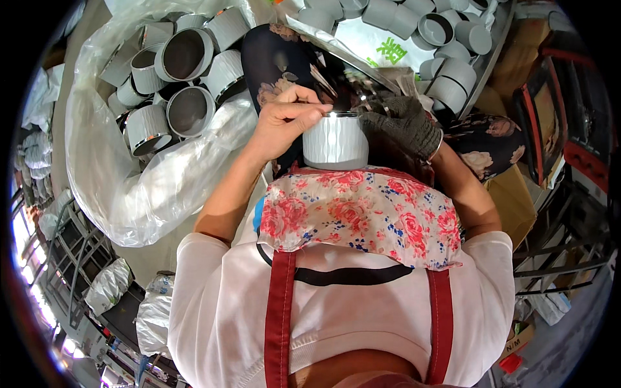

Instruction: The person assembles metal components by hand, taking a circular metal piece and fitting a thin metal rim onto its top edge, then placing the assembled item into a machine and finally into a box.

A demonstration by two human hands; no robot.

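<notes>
A grey-white cup (pixel 335 145) with a rippled side and a shiny silver rim stands upright against my apron, at my lap. My bare left hand (pixel 291 119) pinches the left side of its rim between thumb and fingers. At the rim's right side is my right hand (pixel 404 126), in a dark knitted glove with the fingers curled. A small shiny metal thing (pixel 386 108) shows at those gloved fingers; its kind is too unclear to name. The cup's inside is hidden from this angle.
To the left, a large clear plastic bag (pixel 129 207) holds several similar grey cups (pixel 184 55). More grey cups (pixel 446 90) lie at the far right, some on a white sheet (pixel 362 42) with green print. A cardboard box (pixel 511 197) stands beside my right arm.
</notes>
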